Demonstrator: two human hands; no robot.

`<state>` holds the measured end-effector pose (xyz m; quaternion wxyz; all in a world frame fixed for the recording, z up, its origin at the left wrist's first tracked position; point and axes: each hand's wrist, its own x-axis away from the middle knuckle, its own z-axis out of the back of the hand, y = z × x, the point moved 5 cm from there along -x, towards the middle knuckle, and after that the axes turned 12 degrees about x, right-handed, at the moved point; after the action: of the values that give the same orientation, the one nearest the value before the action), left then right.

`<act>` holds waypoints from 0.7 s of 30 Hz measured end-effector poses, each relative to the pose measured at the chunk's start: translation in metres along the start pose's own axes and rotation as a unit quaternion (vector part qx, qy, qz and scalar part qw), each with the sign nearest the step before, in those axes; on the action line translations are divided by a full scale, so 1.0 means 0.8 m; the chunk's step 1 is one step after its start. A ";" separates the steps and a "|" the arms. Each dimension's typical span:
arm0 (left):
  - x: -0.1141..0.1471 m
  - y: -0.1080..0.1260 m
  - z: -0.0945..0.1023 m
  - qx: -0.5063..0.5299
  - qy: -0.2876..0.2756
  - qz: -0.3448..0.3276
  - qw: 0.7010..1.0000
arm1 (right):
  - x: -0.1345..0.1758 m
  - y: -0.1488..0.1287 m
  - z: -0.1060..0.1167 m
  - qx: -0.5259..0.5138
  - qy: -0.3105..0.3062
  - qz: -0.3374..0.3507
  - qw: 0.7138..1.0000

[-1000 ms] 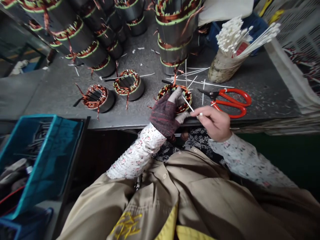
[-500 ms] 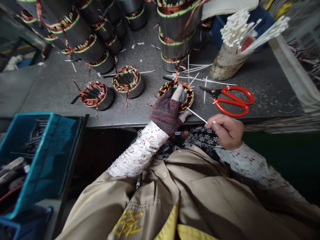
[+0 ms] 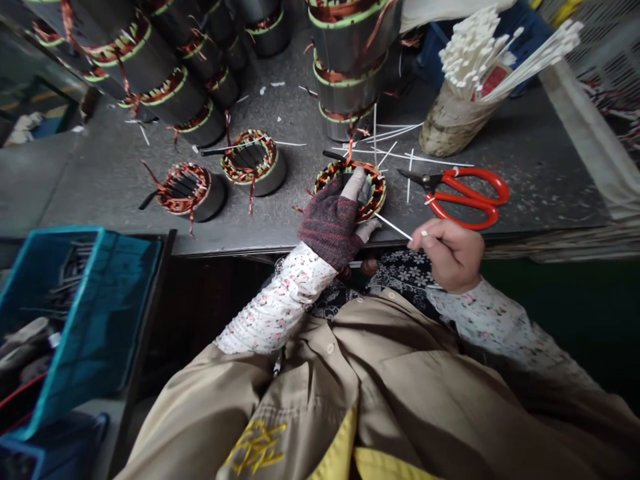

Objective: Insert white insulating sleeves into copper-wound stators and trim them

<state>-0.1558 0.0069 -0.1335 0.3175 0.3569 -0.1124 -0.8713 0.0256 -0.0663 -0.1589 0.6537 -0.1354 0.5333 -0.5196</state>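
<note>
A motor stator (image 3: 379, 181) with copper windings and a pale green rim stands near the bench's front edge. My left hand (image 3: 330, 220), in a dark maroon fingerless glove, grips it, with fingers over the windings at the bore and the thumb at the near outer side. From the near rim a thin white cord (image 3: 393, 227) runs straight to my right hand (image 3: 454, 255). That hand is bare and closed, pinching the cord, with a white end showing by the thumb. Red-handled scissors (image 3: 467, 193) lie just beyond it, blades pointing left.
Two more stators (image 3: 187, 190) (image 3: 260, 163) stand to the left. Stacked stators (image 3: 345, 80) rise behind. Loose white cords (image 3: 400, 155) lie by a holder (image 3: 447, 127) full of white cords. A teal bin (image 3: 100, 313) is at lower left.
My right hand has shifted very slightly up and left, still pinching the cord. The left hand keeps its hold on the stator. The whole view has shifted a little.
</note>
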 end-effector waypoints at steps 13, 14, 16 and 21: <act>-0.006 -0.003 0.003 0.169 0.020 0.071 0.983 | -0.048 -0.039 -0.027 0.059 -0.031 0.005 0.998; -0.006 -0.003 0.004 0.169 0.019 0.067 0.983 | -0.050 -0.040 -0.028 0.077 -0.035 0.012 0.996; -0.007 -0.003 0.004 0.165 0.015 0.054 0.985 | -0.055 -0.036 -0.032 0.119 -0.043 0.017 0.992; -0.007 -0.006 0.003 0.168 0.011 -0.002 0.986 | -0.065 -0.022 -0.039 0.156 -0.054 0.000 0.986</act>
<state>-0.1569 0.0144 -0.1304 0.2522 0.4153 -0.2532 -0.8366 -0.0046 -0.0188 -0.1293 0.6949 -0.0600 0.4098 -0.5879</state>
